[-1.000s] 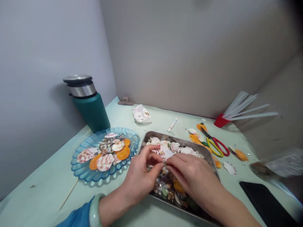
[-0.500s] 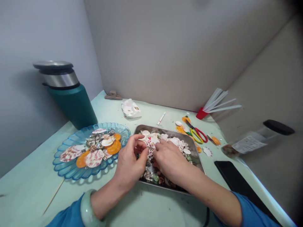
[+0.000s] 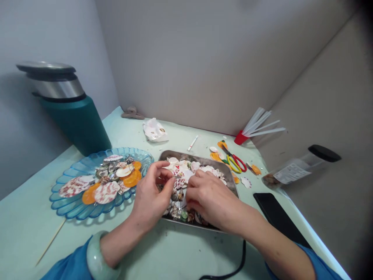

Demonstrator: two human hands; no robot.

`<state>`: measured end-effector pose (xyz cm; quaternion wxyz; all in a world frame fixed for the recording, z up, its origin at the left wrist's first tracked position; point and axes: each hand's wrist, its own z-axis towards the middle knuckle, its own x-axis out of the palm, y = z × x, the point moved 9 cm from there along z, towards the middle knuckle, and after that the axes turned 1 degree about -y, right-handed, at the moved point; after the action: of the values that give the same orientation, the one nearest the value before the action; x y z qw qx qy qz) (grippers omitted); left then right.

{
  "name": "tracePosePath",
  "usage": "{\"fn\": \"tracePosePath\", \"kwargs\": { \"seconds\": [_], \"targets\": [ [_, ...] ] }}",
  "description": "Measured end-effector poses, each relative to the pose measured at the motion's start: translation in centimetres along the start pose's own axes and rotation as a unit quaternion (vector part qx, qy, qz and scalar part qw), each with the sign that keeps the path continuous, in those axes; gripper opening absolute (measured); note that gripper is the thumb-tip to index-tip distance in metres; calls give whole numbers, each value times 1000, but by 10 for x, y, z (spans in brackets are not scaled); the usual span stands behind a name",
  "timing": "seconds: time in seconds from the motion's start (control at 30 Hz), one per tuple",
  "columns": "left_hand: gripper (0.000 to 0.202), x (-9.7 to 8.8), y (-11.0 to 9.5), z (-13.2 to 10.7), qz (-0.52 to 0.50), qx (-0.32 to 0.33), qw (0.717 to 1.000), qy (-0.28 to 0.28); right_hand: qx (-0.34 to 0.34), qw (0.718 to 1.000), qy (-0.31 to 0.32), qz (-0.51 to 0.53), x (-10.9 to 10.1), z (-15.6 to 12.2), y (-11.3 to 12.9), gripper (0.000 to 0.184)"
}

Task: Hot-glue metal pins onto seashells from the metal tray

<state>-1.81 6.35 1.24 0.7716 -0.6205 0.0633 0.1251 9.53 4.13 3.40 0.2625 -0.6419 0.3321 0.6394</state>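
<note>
A metal tray (image 3: 239, 194) filled with mixed seashells lies in front of me. Over its left edge is my left hand (image 3: 151, 190), its thumb and fingertips drawn together in a pinch; whatever may be between them is too small to make out. My right hand (image 3: 208, 196) reaches into the tray with curled fingers. Its fingertips are down among the shells and partly hidden, so what they grip does not show. Between the hands lie white and red-speckled scallop shells (image 3: 179, 181), small spiral shells (image 3: 175, 197) and a green piece (image 3: 184, 214).
Left stands a blue scalloped plate (image 3: 65, 177) of shells, with a teal bottle (image 3: 75, 124) behind and a thin stick (image 3: 51, 242) in front. Right are scissors (image 3: 236, 161), a red cup (image 3: 240, 137) of white sticks, a clear jar (image 3: 294, 169), and a black phone-like slab (image 3: 276, 214).
The whole view has shifted, so things appear farther left. My right hand's fingers have shifted slightly lower among the shells; my left hand keeps its pinched shape. More of a black cable shows in front.
</note>
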Motion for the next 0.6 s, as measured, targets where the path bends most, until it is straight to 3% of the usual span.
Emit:
{"fn": "tracePosePath", "kwargs": {
  "seconds": [0.17,0.3,0.5,0.6],
  "targets": [
    [29,0,1,0,1,-3,1000,2,-35,996,42,-66,13,0,17,9],
    [29,1,0,0,-2,-4,1000,-1,-31,995,26,-88,19,10,18,9],
    [29,1,1,1,-5,-3,1000,-5,38,996,-37,-74,-1,11,-5,14],
    [28,0,3,0,-8,-2,1000,-2,72,996,-36,-47,-9,0,-17,17]
  ]
}}
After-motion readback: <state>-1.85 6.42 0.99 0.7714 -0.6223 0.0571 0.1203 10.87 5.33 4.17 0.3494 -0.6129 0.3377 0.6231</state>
